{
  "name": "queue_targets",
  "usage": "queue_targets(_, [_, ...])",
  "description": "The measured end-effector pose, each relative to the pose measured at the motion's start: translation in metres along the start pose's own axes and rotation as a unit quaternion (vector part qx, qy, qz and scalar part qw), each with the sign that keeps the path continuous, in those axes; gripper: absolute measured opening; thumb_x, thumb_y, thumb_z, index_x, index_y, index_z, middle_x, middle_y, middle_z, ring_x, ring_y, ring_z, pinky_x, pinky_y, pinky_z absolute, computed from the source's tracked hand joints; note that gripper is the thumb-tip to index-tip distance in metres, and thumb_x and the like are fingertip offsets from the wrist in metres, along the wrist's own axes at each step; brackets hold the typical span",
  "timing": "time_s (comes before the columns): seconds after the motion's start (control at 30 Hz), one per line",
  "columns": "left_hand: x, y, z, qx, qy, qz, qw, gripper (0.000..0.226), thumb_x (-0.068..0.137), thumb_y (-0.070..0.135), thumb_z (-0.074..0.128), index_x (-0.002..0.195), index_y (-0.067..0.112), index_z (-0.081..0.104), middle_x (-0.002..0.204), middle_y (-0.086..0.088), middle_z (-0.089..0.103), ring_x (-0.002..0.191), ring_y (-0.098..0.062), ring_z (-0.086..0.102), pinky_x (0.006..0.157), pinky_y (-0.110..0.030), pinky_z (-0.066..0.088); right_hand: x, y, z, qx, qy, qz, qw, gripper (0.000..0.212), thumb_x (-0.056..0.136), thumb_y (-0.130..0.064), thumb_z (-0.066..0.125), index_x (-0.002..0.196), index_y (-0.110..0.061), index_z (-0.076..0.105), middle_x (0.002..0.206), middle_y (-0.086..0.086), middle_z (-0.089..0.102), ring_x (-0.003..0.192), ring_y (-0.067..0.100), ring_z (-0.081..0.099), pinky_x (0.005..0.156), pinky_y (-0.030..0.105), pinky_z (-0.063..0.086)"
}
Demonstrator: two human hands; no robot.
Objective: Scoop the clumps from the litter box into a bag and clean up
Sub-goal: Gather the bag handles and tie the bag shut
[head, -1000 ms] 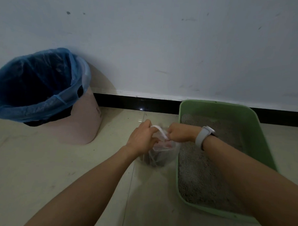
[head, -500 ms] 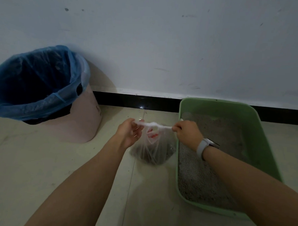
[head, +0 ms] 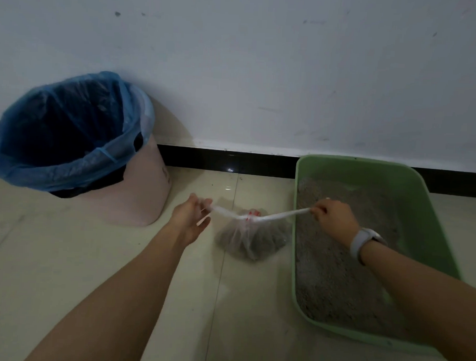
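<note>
While both hands pull outward, the clear plastic bag sits on the tiled floor just left of the green litter box, knotted at top w/ gray clumps inside. Left hand pinches the left handle strip, thumb & fingers curled on it. Right hand, fingers closed, grips the right handle strip, positioned over the box's near-left area. Both strips stretched taut from the knot. Gray watch on right wrist. Litter fills box. Pink bin w/ blue liner stands to the left by the white wall, well apart from bag.
</note>
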State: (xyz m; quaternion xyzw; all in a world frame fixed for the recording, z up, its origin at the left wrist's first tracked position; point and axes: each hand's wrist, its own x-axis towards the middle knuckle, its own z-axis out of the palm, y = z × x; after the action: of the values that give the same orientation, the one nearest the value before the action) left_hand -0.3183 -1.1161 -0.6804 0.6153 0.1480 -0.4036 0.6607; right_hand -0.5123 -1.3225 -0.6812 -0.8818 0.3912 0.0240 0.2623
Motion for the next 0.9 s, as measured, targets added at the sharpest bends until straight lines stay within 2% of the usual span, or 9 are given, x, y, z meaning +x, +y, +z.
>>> queue_targets(0.1, [-0.014, -0.003, 0.015, -0.012, -0.148, -0.02, 0.989, 0.018, 0.097, 0.017, 0.045, 0.113, 0.014, 0.053, 0.116, -0.003, 0.054, 0.105, -0.024, 0.053, 0.095, -0.039, 0.044, 0.004, 0.002, 0.001, 0.206, 0.042, 0.052, 0.976, 0.023, 0.092, -0.006, 0.05, 0.113, 0.001, 0.057, 0.09, 0.017, 0.059, 0.072, 0.024, 0.054, 0.06, 0.029, 0.047])
queue_targets(0.13, [-0.015, -0.01, 0.022, 0.009, -0.154, -0.017, 0.988, 0.035, 0.095, 0.009, 0.047, 0.129, 0.019, 0.043, 0.125, -0.006, 0.049, 0.113, -0.028, 0.05, 0.099, -0.04, 0.041, 0.006, 0.0, 0.003, 0.285, 0.039, 0.077, 0.955, 0.033, 0.091, -0.004, 0.05, 0.125, -0.001, 0.048, 0.095, 0.017, 0.057, 0.075, 0.025, 0.055, 0.059, 0.031, 0.051])
queue_targets(0.27, [-0.02, -0.034, 0.057, 0.123, -0.076, 0.015, 0.989, 0.087, 0.088, -0.006, 0.052, 0.148, 0.025, -0.002, 0.143, -0.013, 0.036, 0.123, -0.032, 0.047, 0.1, -0.041, 0.042, 0.016, -0.017, 0.004, 0.517, 0.037, 0.143, 0.843, 0.074, 0.091, 0.002, 0.049, 0.147, -0.019, 0.005, 0.11, 0.017, 0.054, 0.082, 0.026, 0.06, 0.058, 0.027, 0.051])
queue_targets(0.33, [-0.016, -0.045, 0.063, 0.154, -0.003, 0.028, 0.988, 0.078, 0.087, -0.002, 0.057, 0.148, 0.013, 0.011, 0.14, -0.016, 0.043, 0.12, -0.032, 0.05, 0.101, -0.043, 0.042, 0.018, -0.021, 0.003, 0.543, 0.04, 0.161, 0.823, 0.067, 0.092, 0.001, 0.046, 0.146, -0.017, 0.011, 0.108, 0.017, 0.06, 0.087, 0.027, 0.061, 0.065, 0.03, 0.048])
queue_targets(0.4, [-0.015, -0.053, 0.065, 0.248, 0.033, 0.071, 0.966, 0.04, 0.089, 0.007, 0.058, 0.128, 0.005, 0.05, 0.124, -0.015, 0.058, 0.109, -0.029, 0.057, 0.098, -0.039, 0.045, 0.014, -0.022, 0.004, 0.516, 0.024, 0.15, 0.843, 0.023, 0.094, -0.004, 0.045, 0.114, -0.014, 0.049, 0.107, 0.019, 0.062, 0.078, 0.021, 0.059, 0.063, 0.028, 0.046])
queue_targets(0.47, [-0.018, -0.057, 0.067, 0.309, 0.037, 0.139, 0.94, 0.02, 0.093, 0.014, 0.054, 0.107, 0.006, 0.065, 0.108, -0.011, 0.065, 0.1, -0.025, 0.06, 0.092, -0.033, 0.047, 0.009, -0.017, 0.007, 0.471, -0.026, 0.131, 0.872, 0.018, 0.096, -0.012, 0.044, 0.082, -0.015, 0.054, 0.096, 0.017, 0.059, 0.069, 0.017, 0.052, 0.058, 0.025, 0.043])
queue_targets(0.63, [-0.024, -0.048, 0.084, 0.288, -0.025, 0.253, 0.923, 0.019, 0.095, 0.01, 0.047, 0.092, 0.007, 0.065, 0.079, -0.008, 0.063, 0.079, -0.022, 0.062, 0.079, -0.032, 0.053, -0.001, -0.011, 0.003, 0.35, -0.06, 0.04, 0.934, 0.017, 0.097, -0.018, 0.042, 0.087, -0.01, 0.052, 0.075, 0.009, 0.046, 0.061, 0.016, 0.044, 0.049, 0.02, 0.043])
queue_targets(0.73, [-0.015, -0.055, 0.09, 0.43, -0.029, 0.275, 0.859, 0.024, 0.097, 0.015, 0.043, 0.101, 0.009, 0.066, 0.086, -0.01, 0.066, 0.08, -0.022, 0.063, 0.079, -0.035, 0.053, -0.003, -0.018, -0.007, 0.436, -0.091, 0.032, 0.895, 0.026, 0.097, -0.015, 0.044, 0.073, -0.01, 0.054, 0.063, 0.006, 0.05, 0.056, 0.017, 0.047, 0.05, 0.021, 0.043])
queue_targets(0.9, [-0.013, -0.065, 0.087, 0.683, -0.076, 0.351, 0.636, 0.038, 0.096, 0.025, 0.041, 0.131, 0.011, 0.04, 0.111, -0.011, 0.054, 0.099, -0.029, 0.055, 0.083, -0.038, 0.047, 0.001, -0.036, -0.038, 0.522, -0.094, -0.011, 0.848, 0.025, 0.091, 0.0, 0.043, 0.071, -0.003, 0.058, 0.059, 0.006, 0.06, 0.051, 0.015, 0.05, 0.052, 0.023, 0.039])
